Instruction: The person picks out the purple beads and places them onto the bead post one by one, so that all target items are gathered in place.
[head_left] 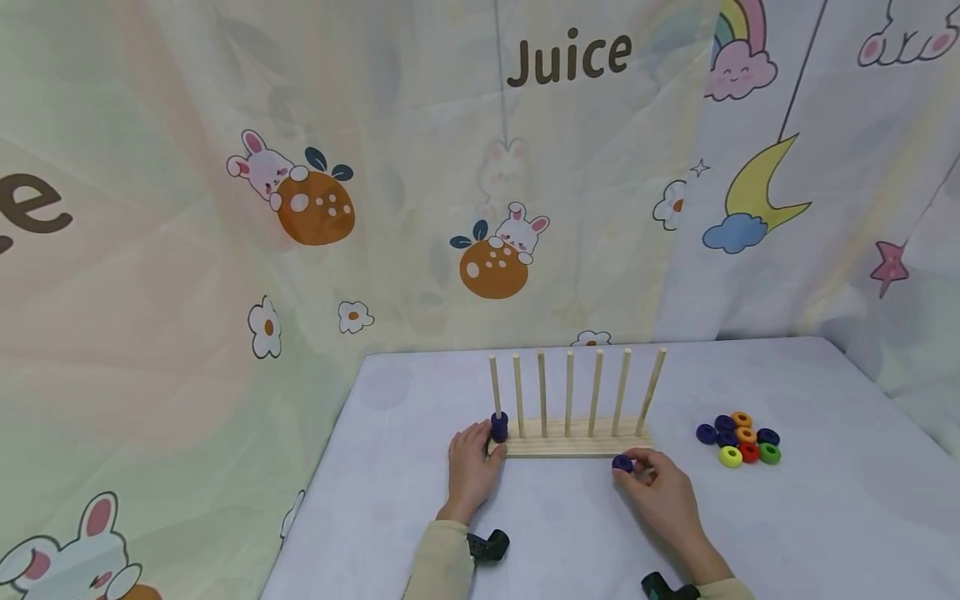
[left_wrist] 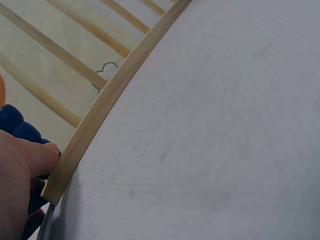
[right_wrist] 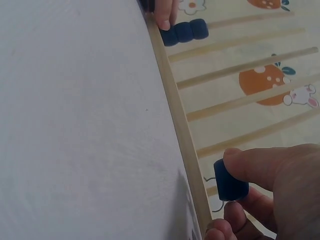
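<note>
Nearby, the left hand [head_left: 472, 469] gripped the end of the wooden rack [head_left: 570, 448], apparently to steady it, while the right hand [head_left: 664, 493] pinched a blue bead [head_left: 621, 463], perhaps for fine control.

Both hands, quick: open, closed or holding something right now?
Left hand: closed, gripping the wooden peg rack at its left end.
Right hand: closed, pinching a dark blue bead.

The pale, cloth-covered worktop [head_left: 847, 525] carries a seven-pegged wooden rack [head_left: 572, 447] set toward its far side and, to the right of that, a close cluster of loose beads [head_left: 738, 437], four dark blue, two orange, one yellow, one red and one green.
</note>
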